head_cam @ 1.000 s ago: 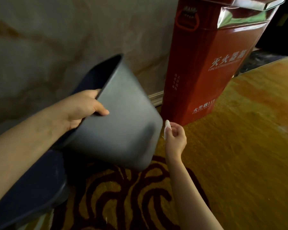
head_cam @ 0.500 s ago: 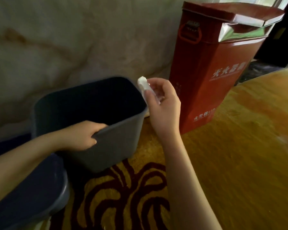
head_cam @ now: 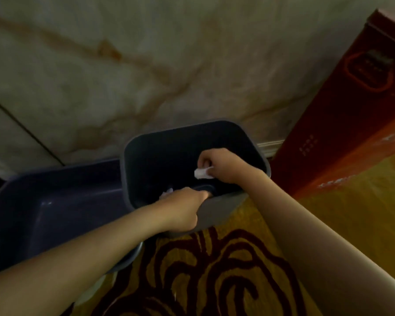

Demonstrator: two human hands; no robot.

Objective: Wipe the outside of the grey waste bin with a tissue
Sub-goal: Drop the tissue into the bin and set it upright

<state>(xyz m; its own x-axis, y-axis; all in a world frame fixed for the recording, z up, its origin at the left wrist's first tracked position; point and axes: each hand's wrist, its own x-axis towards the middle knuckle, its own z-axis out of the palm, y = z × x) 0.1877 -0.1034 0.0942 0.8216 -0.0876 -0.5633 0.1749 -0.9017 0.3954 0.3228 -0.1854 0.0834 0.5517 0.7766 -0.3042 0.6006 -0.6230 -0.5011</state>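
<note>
The grey waste bin [head_cam: 217, 213] stands upright on the carpet against the marble wall, its dark inside facing me. My left hand [head_cam: 180, 213] grips the bin's near rim, thumb hooked inside. My right hand [head_cam: 224, 166] hovers over the bin's open mouth, pinching a small white crumpled tissue [head_cam: 202, 174]. A second scrap of white tissue [head_cam: 167, 193] shows inside the bin just behind my left hand.
A larger dark blue tub [head_cam: 55, 201] sits on the floor to the left, touching the bin. A tall red metal box [head_cam: 351, 115] stands at the right by the wall. Yellow carpet with a dark red swirl pattern [head_cam: 203, 270] covers the floor.
The bin went from tilted in the air to upright on the floor. My right hand with the tissue rose, then moved over the bin's opening. The view swung left and down.
</note>
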